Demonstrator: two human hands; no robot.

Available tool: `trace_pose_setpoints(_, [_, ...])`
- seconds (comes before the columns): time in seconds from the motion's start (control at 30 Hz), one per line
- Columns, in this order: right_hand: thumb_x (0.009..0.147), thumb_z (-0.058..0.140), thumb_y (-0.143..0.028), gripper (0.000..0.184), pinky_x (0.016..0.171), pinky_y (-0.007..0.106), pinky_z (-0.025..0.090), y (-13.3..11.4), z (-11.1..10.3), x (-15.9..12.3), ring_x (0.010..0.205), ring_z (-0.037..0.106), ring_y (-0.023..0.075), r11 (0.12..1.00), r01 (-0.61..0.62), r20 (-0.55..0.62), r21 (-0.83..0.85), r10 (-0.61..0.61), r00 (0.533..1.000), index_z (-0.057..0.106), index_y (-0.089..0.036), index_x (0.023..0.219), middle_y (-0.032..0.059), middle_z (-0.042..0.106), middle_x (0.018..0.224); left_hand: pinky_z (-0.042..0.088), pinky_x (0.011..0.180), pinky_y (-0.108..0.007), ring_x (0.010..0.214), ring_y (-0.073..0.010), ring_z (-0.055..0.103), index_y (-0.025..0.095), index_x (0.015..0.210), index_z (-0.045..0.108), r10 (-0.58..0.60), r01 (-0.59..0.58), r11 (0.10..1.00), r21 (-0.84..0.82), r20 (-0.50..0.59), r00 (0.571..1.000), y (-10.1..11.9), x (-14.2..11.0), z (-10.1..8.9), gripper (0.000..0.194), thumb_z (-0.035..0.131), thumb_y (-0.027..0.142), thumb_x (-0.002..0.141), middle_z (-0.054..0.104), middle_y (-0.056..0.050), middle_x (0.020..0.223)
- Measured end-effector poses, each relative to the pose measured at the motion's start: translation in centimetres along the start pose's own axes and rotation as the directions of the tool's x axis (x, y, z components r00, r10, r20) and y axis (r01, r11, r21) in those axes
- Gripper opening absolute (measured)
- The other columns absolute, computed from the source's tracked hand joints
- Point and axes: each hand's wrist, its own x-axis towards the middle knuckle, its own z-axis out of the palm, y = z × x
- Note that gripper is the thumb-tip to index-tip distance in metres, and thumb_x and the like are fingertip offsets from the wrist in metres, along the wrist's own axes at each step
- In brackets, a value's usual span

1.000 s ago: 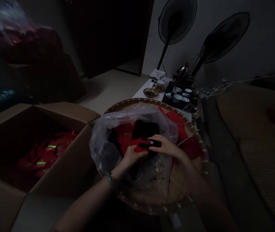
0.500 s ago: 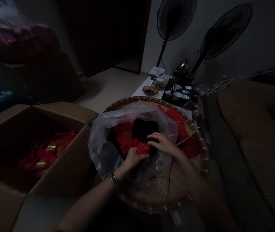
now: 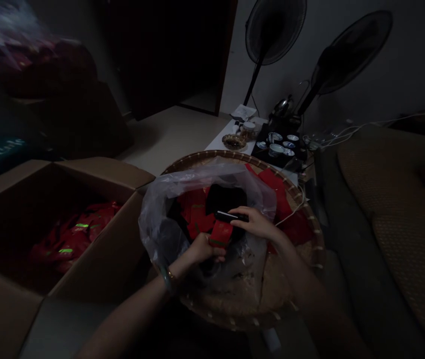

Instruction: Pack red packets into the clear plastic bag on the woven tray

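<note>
My left hand (image 3: 200,249) is closed on a small red packet (image 3: 221,233) with a green stripe, held over the mouth of a clear plastic bag (image 3: 159,207). Just above the packet, my right hand (image 3: 253,221) grips a slim black object (image 3: 225,216) with a pale line along it; its kind is hard to make out in the dim light. Inside the bag lie more red packets (image 3: 197,205) and a black mass (image 3: 226,196). The bag rests on a round woven bamboo tray (image 3: 227,319), where further red packets (image 3: 274,187) lie at the far right side.
To the left stands an open cardboard box (image 3: 96,259) holding red packets with green marks. Beyond the tray, a low table carries a black tea tray with small cups (image 3: 276,149) and a kettle (image 3: 283,107). Two fans (image 3: 276,30) stand behind. A white cable (image 3: 293,212) crosses the tray's edge.
The red packet has turned and its green stripe now shows, with my left hand slightly lower. The black object in my right hand has tilted and shows a pale line.
</note>
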Motion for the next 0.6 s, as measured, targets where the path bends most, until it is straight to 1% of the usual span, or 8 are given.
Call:
trace_pose_setpoints(0.1, [0.075,0.061,-0.033,0.030,0.083,0.033,0.045,0.3,-0.6,0.0,0.094,0.060,0.0209,0.998,-0.043,-0.004,0.050,0.043,0.999,0.064,-0.019,0.102,0.0053,0.066,0.100,0.047,0.046,-0.022,0.045,-0.0128,0.059,0.010,0.063,0.059,-0.007,0.007,1.000,0.011,0.008,1.000,0.2,0.1,-0.2,0.039,0.084,0.026,0.038,0.060,0.001,0.048])
trace_pose_setpoints(0.23, [0.074,0.060,-0.035,0.033,0.083,0.035,0.046,0.9,-2.5,-0.2,0.094,0.061,0.0219,0.986,-0.143,-0.074,0.088,0.149,0.986,0.064,-0.018,0.102,0.0053,0.067,0.100,0.047,0.046,-0.023,0.043,-0.0129,0.058,0.010,0.057,0.056,-0.031,0.031,0.998,0.049,-0.003,1.000,-0.2,0.0,-0.8,0.037,0.084,0.024,0.037,0.059,0.001,0.045])
trace_pose_setpoints(0.27, [0.074,0.061,-0.035,0.034,0.083,0.035,0.046,1.0,-2.9,-0.3,0.094,0.061,0.0221,0.984,-0.156,-0.082,0.081,0.163,0.983,0.063,-0.018,0.103,0.0056,0.067,0.101,0.047,0.046,-0.023,0.044,-0.0129,0.058,0.010,0.056,0.056,-0.037,0.037,0.998,0.045,-0.016,0.999,-0.3,-0.1,-1.0,0.037,0.084,0.024,0.038,0.059,0.001,0.045])
trace_pose_setpoints(0.33, [0.072,0.062,-0.034,0.035,0.084,0.035,0.045,1.0,-3.2,-0.4,0.095,0.060,0.0226,0.988,-0.148,-0.079,0.045,0.151,0.985,0.063,-0.018,0.104,0.0061,0.066,0.103,0.047,0.046,-0.022,0.044,-0.0124,0.058,0.009,0.058,0.057,-0.033,0.034,0.999,0.018,-0.052,0.998,-0.3,-0.1,-1.2,0.037,0.084,0.027,0.038,0.059,0.000,0.047])
trace_pose_setpoints(0.4, [0.071,0.064,-0.033,0.036,0.084,0.035,0.045,0.8,-2.9,-0.6,0.096,0.059,0.0226,0.994,-0.108,-0.069,0.005,0.108,0.992,0.063,-0.019,0.104,0.0064,0.065,0.104,0.047,0.046,-0.022,0.045,-0.0120,0.059,0.008,0.060,0.059,-0.027,0.026,1.000,-0.013,-0.078,0.997,-0.2,0.0,-1.1,0.039,0.084,0.029,0.038,0.061,-0.001,0.049])
trace_pose_setpoints(0.5, [0.072,0.065,-0.034,0.036,0.080,0.033,0.046,0.4,-1.5,-0.5,0.094,0.060,0.0217,0.998,-0.055,-0.061,-0.034,0.053,0.997,0.063,-0.019,0.105,0.0064,0.065,0.102,0.047,0.046,-0.022,0.045,-0.0125,0.060,0.008,0.063,0.060,-0.017,0.011,0.999,-0.053,-0.105,0.994,0.0,0.3,-0.5,0.042,0.085,0.028,0.035,0.062,-0.001,0.051])
trace_pose_setpoints(0.6, [0.074,0.062,-0.035,0.030,0.078,0.032,0.046,0.2,-0.5,-0.1,0.090,0.060,0.0205,0.998,-0.033,-0.073,-0.045,0.030,0.997,0.064,-0.019,0.100,0.0059,0.066,0.097,0.047,0.045,-0.021,0.046,-0.0133,0.060,0.007,0.063,0.060,0.003,-0.011,0.998,-0.066,-0.106,0.994,0.0,0.5,0.2,0.041,0.085,0.027,0.037,0.062,-0.002,0.051])
